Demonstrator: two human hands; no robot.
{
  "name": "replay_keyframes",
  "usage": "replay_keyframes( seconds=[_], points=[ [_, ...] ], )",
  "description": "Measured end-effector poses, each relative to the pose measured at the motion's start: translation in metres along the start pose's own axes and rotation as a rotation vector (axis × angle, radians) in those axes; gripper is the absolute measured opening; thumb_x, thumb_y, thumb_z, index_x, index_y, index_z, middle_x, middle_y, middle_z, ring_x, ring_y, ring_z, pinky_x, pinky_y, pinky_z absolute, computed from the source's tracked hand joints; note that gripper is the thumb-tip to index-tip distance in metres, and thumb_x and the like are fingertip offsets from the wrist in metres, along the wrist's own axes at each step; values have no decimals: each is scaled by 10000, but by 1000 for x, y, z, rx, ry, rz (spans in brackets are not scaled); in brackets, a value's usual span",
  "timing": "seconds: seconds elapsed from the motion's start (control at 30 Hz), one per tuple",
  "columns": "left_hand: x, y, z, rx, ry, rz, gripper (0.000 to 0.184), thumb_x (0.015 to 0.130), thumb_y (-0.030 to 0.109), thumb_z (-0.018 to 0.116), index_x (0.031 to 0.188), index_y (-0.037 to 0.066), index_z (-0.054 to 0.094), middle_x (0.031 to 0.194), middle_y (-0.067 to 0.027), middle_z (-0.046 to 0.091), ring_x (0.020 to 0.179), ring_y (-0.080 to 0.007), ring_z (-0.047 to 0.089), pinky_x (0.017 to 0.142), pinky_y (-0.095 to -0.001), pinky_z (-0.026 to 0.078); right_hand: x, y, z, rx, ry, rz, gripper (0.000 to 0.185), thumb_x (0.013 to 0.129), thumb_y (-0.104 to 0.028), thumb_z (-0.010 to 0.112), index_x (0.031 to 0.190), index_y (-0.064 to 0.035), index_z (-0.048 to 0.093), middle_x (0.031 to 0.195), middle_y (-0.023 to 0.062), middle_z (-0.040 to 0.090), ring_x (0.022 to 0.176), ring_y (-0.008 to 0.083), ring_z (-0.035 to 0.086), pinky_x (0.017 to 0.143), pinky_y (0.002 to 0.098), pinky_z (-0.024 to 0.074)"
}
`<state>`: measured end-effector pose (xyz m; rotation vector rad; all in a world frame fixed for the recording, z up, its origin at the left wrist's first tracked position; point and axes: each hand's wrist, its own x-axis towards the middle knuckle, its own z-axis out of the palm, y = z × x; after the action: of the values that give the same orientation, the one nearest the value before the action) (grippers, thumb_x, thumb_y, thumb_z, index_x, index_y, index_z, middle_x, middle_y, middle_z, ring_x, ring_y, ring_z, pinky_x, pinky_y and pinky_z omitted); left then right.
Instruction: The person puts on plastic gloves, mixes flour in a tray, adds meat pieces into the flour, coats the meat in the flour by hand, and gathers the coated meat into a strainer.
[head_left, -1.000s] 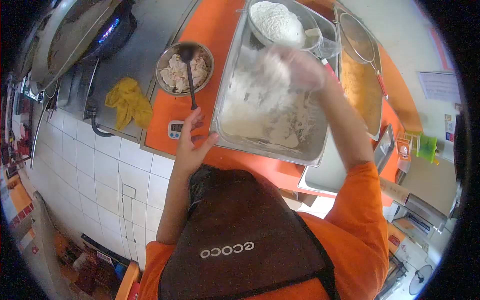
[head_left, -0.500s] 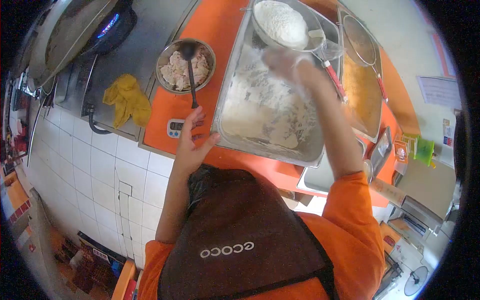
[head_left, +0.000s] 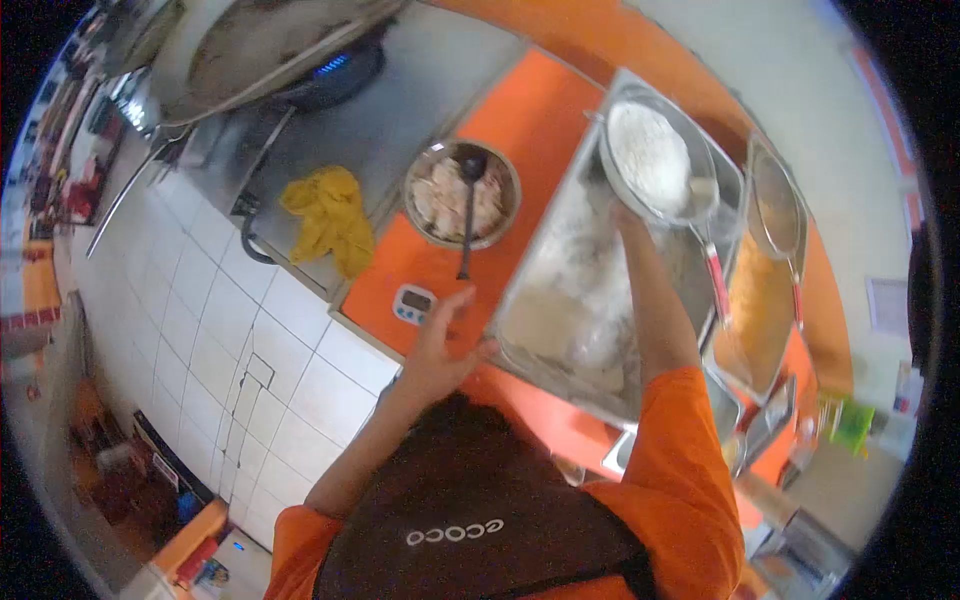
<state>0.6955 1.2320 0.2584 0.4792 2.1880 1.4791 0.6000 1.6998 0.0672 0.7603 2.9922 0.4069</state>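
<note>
My left hand (head_left: 448,345) is empty with its fingers apart, between a small white timer (head_left: 414,304) and the near left corner of a metal tray (head_left: 520,350) spread with white flour. My right hand (head_left: 628,218) reaches into this tray, just below a round sieve (head_left: 712,262) heaped with flour (head_left: 650,155). Its fingers are smeared and partly hidden, so I cannot tell whether they hold anything. The sieve lies across the tray's far end, its red handle pointing toward me. Left of the tray, a steel bowl (head_left: 412,200) holds pale raw meat pieces (head_left: 440,200) and a black spoon (head_left: 469,215).
A second sieve (head_left: 777,205) lies on another metal tray with orange crumbs (head_left: 752,285) at the right. A yellow cloth (head_left: 330,220) lies on the steel surface at the left. Behind it, a blue flame (head_left: 331,66) burns beside a large pan (head_left: 285,40).
The view has turned and shifted, so the counter appears farther right and lower. My right hand has moved within the flour tray, close to the sieve. My left hand stays open near the tray corner.
</note>
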Motion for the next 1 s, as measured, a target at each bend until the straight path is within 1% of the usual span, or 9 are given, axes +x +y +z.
replay_keyframes(
  seconds=[0.23,0.33,0.43,0.53,0.57,0.7,0.77,0.83,1.0],
  points=[
    [-4,15,-2,1,57,-30,741,834,393,789,1411,64,459,1285,-167,525,1210,-318,526,947,-431,490,36,-22,15,68,13,-4,426,970,-187,471,1378,-77,522,1416,162,514,1315,292,464,1094,403,366],
    [-5,14,-1,-24,41,-10,727,842,376,784,1415,68,459,1274,-170,526,1189,-315,533,943,-431,490,2,-30,22,119,23,-184,439,973,-175,469,1399,-75,502,1420,152,507,1327,280,449,1103,398,356],
    [-3,10,-2,-22,49,52,725,845,361,784,1424,75,455,1272,-174,527,1176,-315,537,956,-429,481,-70,-20,36,244,21,-475,454,975,-162,467,1419,-74,483,1424,142,501,1338,269,434,1113,394,345],
    [-2,5,-2,-20,50,93,732,845,354,785,1434,79,447,1286,-180,525,1174,-319,536,978,-430,468,-166,-19,41,617,-168,-637,469,977,-149,465,1440,-72,464,1428,132,494,1349,257,419,1123,389,335],
    [-1,2,-2,-31,51,109,736,846,355,784,1437,80,443,1293,-183,523,1175,-320,536,986,-432,463,-194,-34,30,945,-413,-389,462,978,-130,468,1437,-73,466,1402,119,515,1313,231,458,1083,366,384],
    [-1,-4,1,-46,29,114,755,848,370,779,1447,75,427,1309,-195,523,1194,-327,534,1016,-441,444,-227,-30,-89,1261,-528,-300,429,984,-168,499,1402,-71,497,1335,90,569,1215,230,535,1006,320,447],
    [-1,-1,-3,-70,-18,61,762,866,405,757,1466,90,410,1406,-178,477,1281,-321,487,1038,-446,438,-230,-30,-118,1337,-579,-175,416,982,-190,505,1380,-71,518,1325,89,584,1196,237,554,995,321,459],
    [-3,0,-5,-84,-46,30,763,877,420,745,1477,98,399,1454,-171,455,1319,-315,468,1040,-448,443,-224,-36,-134,1325,-614,28,408,974,-215,502,1353,-72,546,1337,103,588,1208,250,554,1012,345,450],
    [-6,-5,0,-117,-5,44,760,882,413,743,1481,104,393,1450,-171,456,1296,-306,488,998,-440,478,-221,-115,-193,758,-852,-169,436,992,-261,483,1389,-84,516,1370,98,575,1253,267,525,1063,434,398]
  ],
)
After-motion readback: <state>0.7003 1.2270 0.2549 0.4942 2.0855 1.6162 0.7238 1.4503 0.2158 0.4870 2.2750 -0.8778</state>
